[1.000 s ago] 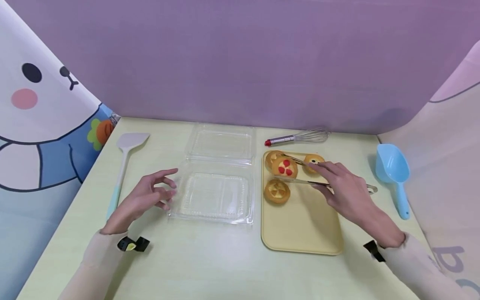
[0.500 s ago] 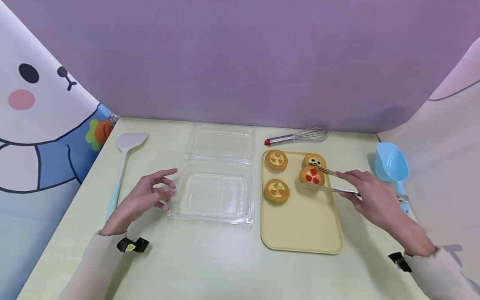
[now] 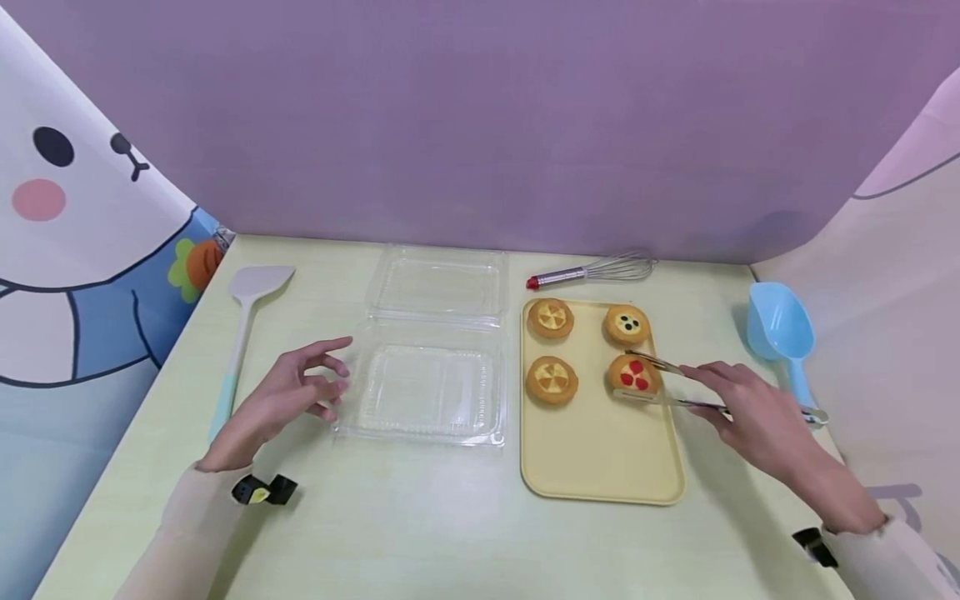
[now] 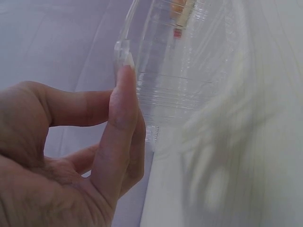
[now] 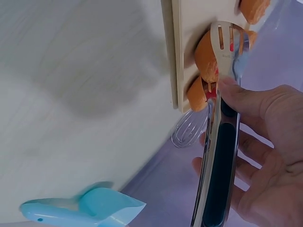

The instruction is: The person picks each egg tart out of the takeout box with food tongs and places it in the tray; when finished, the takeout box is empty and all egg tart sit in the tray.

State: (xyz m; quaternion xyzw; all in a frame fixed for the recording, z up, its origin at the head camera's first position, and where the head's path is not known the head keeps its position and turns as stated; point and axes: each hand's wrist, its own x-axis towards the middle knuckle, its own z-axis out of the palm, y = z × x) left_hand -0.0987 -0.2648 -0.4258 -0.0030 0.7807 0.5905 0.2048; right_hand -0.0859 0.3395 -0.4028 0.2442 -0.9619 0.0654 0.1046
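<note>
My right hand (image 3: pixel 757 417) holds metal tongs (image 3: pixel 693 404) with dark grips, seen closer in the right wrist view. The tong ends stand on either side of a round pastry with red topping (image 3: pixel 634 377), low over the right side of a beige tray (image 3: pixel 600 458). On that tray also lie a pastry with dark dots (image 3: pixel 627 324) and two pastries with a wedge pattern, a far one (image 3: pixel 551 318) and a nearer one (image 3: pixel 552 381). My left hand (image 3: pixel 292 387), fingers loosely bent, is beside the left edge of an opened clear plastic container (image 3: pixel 431 392); contact cannot be told.
A whisk (image 3: pixel 592 272) lies behind the tray. To the far right is a blue scoop (image 3: pixel 780 321), its handle partly behind the tongs. A spatula (image 3: pixel 251 308) with a mint handle lies at the left. A purple backdrop (image 3: pixel 480 125) rises behind the table.
The right hand and tongs have moved the red-topped pastry from the tray's left side to the right, then nearer, just in front of the dotted one. The left hand has stayed put.
</note>
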